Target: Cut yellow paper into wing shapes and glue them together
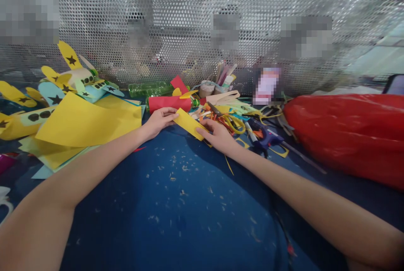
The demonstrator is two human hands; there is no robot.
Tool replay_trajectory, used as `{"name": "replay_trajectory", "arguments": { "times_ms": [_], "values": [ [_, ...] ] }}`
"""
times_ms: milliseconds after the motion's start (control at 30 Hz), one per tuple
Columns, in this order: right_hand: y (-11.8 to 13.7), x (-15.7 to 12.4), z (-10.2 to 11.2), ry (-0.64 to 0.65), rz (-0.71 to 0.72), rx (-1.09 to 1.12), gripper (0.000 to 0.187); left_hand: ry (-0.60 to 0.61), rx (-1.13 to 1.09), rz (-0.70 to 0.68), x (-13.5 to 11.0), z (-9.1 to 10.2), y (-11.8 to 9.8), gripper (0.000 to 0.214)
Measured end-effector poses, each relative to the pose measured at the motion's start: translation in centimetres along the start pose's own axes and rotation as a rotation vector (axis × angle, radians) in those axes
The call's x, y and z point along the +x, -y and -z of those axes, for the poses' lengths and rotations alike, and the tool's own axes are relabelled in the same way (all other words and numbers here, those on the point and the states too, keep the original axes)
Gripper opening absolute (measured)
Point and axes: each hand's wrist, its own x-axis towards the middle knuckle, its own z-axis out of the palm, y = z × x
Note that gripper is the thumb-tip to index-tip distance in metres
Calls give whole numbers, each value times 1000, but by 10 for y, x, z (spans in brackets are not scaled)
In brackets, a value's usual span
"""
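A small yellow paper strip (188,123) lies slanted over the blue table (176,203), held at both ends. My left hand (160,120) pinches its upper left end. My right hand (217,135) grips its lower right end with fingers closed on the paper. Just behind the strip lies a bottle wrapped in red paper (169,103) with a red fin on top.
Large yellow paper sheets (85,123) and finished paper airplanes (75,79) fill the left. Yellow-handled scissors (229,120), a glue gun (263,138) and paper scraps lie right of my hands. A red plastic bag (347,132) sits far right. A perforated metal screen (189,18) backs the table.
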Motion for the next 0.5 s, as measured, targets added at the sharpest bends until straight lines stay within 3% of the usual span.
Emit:
{"name": "replay_trajectory", "arguments": {
  "times_ms": [500],
  "values": [
    [6,0,0,-6,-27,8,25,38,-5,-25,-2,0,-1,22]
  ]
}}
